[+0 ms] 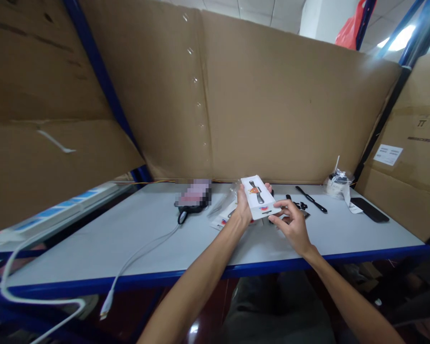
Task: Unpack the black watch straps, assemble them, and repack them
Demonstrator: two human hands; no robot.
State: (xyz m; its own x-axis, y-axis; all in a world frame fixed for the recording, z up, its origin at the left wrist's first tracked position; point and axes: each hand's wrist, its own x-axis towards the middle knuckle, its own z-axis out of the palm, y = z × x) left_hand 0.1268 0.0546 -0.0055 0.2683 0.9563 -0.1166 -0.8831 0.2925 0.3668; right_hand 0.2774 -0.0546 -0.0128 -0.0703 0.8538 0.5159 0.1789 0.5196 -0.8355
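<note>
A white printed packaging card [257, 193] with a hang slot rests across my left hand [241, 206]. On its face is a picture of a dark-handled tool and an orange shape. My left fingers wrap behind the card, with some tips showing at its far right edge. The card's near right corner is pinched between the thumb and fingers of my right hand [293, 224]. Clear plastic packets with printed cards [222, 220] lie on the table under and left of my left hand. Small black parts [301, 206] sit just beyond my right hand, partly hidden by it.
A long black tool [311, 199] and a flat black piece [370, 210] lie on the right of the grey table [154, 248]. Behind them is a plastic-wrapped roll [338, 184]. To the left are a phone-like device [193, 196] and a white cable [139, 253]. Cardboard walls [272, 105] surround the table.
</note>
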